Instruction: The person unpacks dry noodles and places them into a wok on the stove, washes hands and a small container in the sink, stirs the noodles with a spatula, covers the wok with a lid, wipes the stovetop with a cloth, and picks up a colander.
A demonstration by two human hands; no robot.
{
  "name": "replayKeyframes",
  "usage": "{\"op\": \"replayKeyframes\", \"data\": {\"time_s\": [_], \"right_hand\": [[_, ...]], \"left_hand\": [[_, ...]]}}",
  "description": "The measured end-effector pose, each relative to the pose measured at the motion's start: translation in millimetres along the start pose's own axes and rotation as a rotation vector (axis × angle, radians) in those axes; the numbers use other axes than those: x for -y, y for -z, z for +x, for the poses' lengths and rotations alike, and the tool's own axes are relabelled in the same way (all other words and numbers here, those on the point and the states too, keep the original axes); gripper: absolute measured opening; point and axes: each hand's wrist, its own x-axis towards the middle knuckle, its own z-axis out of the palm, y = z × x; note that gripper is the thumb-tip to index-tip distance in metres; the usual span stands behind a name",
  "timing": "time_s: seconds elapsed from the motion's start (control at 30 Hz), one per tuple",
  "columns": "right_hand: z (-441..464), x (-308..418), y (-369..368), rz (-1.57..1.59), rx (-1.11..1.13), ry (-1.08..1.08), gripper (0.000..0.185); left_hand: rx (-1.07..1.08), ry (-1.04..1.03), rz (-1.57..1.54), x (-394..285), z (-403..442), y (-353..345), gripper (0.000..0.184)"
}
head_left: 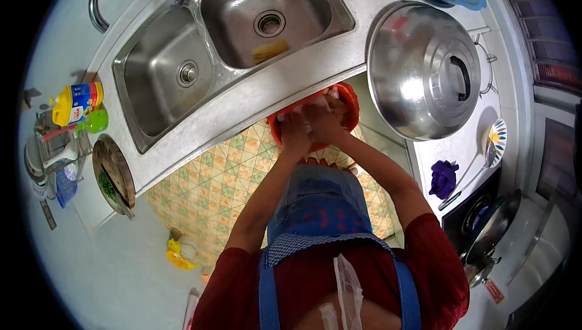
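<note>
Down in a red basin (351, 106), below the counter's front edge, both of my hands are close together. My left hand (294, 133) reaches into its left side, fingers bent downward and partly hidden. Beside it, my right hand (324, 123) is curled over the contents, its fingertips out of sight. Pale pinkish pieces (333, 93) show around the fingers and at the basin's far side; their kind is unclear. What lies under the palms is hidden.
A double steel sink (236, 15) with a yellow sponge (270, 51) is ahead. A large metal lid (418, 75) stands on the right counter near a purple cloth (443, 178) and a wok (494, 227). A round cutting board (124, 169) with a knife and chopped greens sits left.
</note>
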Motion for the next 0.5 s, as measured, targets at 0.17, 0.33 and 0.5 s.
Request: {"op": "replayKeyframes", "data": {"time_s": [0.17, 0.33, 0.5], "right_hand": [[22.8, 7.2, -0.9, 0.061, 0.256, -0.122, 0.039], [29.9, -4.0, -23.4, -0.096, 0.426, -0.119, 0.031], [26.7, 14.1, 3.4, -0.062, 0.407, -0.350, 0.031]], "left_hand": [[0.040, -0.063, -0.061, 20.3, 21.8, -16.9, 0.090], [0.202, -0.013, -0.016, 36.5, 40.2, -33.4, 0.096], [0.109, -0.092, -0.159, 52.2, 58.3, -58.8, 0.096]]}}
